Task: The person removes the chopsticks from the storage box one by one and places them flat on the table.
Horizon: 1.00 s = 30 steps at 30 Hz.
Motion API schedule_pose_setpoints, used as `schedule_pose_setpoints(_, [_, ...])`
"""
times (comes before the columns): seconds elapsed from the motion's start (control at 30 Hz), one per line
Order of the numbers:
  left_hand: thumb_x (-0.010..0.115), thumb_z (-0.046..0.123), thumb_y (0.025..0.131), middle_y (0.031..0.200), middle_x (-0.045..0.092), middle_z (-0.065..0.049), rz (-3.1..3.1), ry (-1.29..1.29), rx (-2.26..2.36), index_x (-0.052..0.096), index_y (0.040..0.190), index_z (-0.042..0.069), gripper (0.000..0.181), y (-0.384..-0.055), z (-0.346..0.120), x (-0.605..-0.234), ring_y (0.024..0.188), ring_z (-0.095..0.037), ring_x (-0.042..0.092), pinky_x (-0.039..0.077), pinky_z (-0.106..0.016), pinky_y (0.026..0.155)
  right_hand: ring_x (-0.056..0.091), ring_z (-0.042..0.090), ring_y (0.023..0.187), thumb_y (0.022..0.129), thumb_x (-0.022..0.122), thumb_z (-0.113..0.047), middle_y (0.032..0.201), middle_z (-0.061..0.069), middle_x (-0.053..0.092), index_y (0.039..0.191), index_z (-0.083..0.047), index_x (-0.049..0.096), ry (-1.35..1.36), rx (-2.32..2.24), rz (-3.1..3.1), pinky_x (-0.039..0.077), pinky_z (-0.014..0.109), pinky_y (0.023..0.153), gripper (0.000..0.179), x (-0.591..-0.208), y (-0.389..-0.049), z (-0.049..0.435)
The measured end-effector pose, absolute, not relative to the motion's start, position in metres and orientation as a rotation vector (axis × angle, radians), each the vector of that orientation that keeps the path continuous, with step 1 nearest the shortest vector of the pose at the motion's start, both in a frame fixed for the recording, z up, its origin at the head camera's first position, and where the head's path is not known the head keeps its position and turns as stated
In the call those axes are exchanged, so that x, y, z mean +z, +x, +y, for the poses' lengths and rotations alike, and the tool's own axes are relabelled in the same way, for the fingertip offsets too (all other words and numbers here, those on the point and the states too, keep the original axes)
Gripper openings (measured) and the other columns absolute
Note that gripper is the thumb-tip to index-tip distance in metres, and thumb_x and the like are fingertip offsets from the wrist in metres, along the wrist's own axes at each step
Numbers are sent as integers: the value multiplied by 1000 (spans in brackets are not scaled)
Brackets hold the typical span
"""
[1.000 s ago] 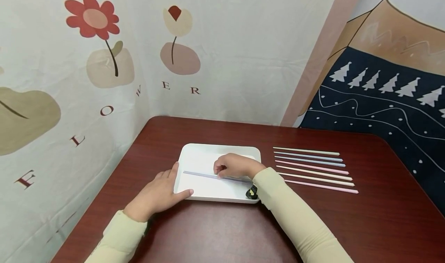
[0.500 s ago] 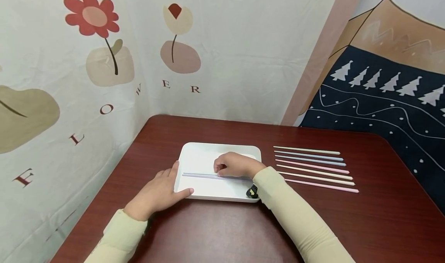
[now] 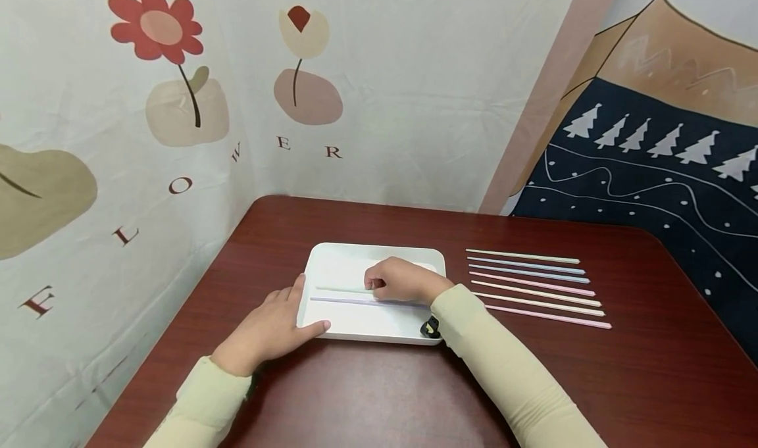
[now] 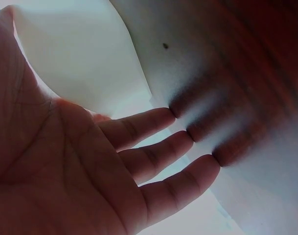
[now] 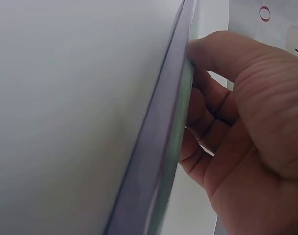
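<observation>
In the head view, a purple chopstick (image 3: 340, 300) lies lengthwise in the shallow white tray (image 3: 349, 326). Just beyond it is a pale green chopstick (image 3: 337, 289), pinched by my right hand (image 3: 405, 280). The right wrist view shows the thumb (image 5: 212, 49) and curled fingers at the green chopstick, right behind the purple one. The right hand and sleeve hide the right ends of both. My left hand (image 3: 269, 329) rests at the tray's left side, thumb over the near corner. In the left wrist view its fingers (image 4: 161, 159) are extended, tips on the tabletop.
Right of the tray, several pastel chopsticks, among them a green one (image 3: 521, 256), a blue one (image 3: 524, 265) and a pink one (image 3: 551, 316), lie roughly parallel on the dark red table (image 3: 379, 395). A printed cloth (image 3: 414, 139) hangs behind the table.
The green chopstick has come apart from the purple one and moved away toward the tray's far side, with the right hand on it. The left hand has stayed at the tray.
</observation>
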<state>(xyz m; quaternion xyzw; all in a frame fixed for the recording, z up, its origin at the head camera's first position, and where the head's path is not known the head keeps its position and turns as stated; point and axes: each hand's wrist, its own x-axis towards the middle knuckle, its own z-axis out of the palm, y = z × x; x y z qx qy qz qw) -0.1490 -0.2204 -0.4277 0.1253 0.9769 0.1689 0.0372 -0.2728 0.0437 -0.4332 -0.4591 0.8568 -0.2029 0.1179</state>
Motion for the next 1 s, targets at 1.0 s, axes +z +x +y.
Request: schedule_pose_setpoints(1.0, [57,68,88,148,41,-28,2988,387,509,16,154,-8,109,-150,-221,-428,131,-46,43,37,-55,106,50,8,73,93,62,-4,78,-7,55,95,-16,68,-1362,-720,2568,45,25,71,14,-421,-272,44])
